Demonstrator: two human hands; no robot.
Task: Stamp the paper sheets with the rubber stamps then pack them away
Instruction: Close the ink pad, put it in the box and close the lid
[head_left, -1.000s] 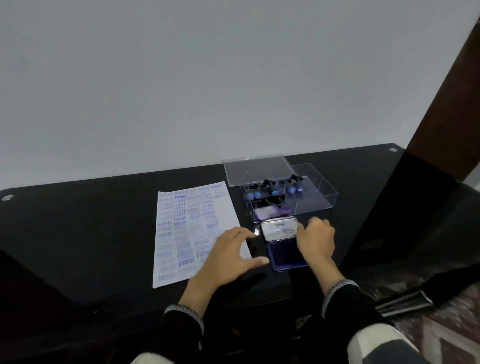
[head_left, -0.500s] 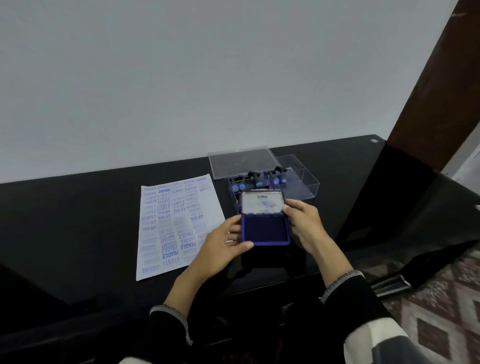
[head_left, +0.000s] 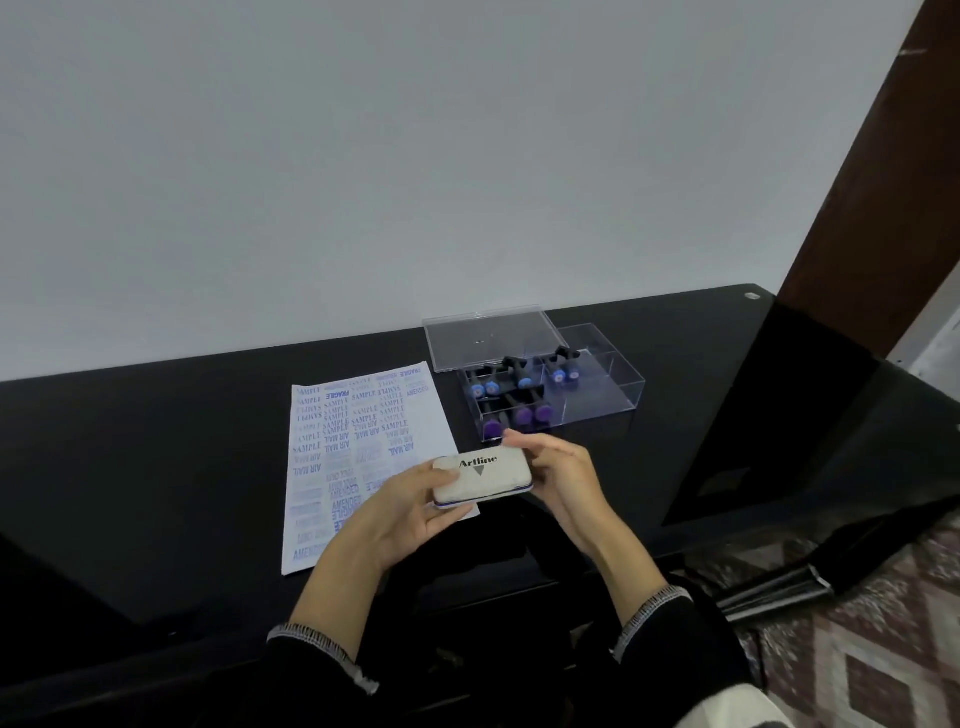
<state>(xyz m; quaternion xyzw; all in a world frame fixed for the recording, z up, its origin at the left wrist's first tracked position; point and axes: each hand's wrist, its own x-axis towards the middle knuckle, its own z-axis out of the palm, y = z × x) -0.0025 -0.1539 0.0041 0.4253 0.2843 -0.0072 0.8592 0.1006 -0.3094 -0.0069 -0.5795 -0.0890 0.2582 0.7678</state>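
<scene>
Paper sheet lies flat on the counter, left of centre. Box sits on the counter right of the sheet's far end, near the wall. Box lid rests behind the box, over its far-left corner. Stamps lie inside the box, in its left compartments. Ink pad is held above the counter's near edge, over the sheet's right near corner, in front of the box. Left hand is at its left end, right hand at its right.

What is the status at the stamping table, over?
Left hand and right hand hold the closed white-lidded blue ink pad. Rubber stamps already in the clear plastic box. Nothing blocking.
</scene>
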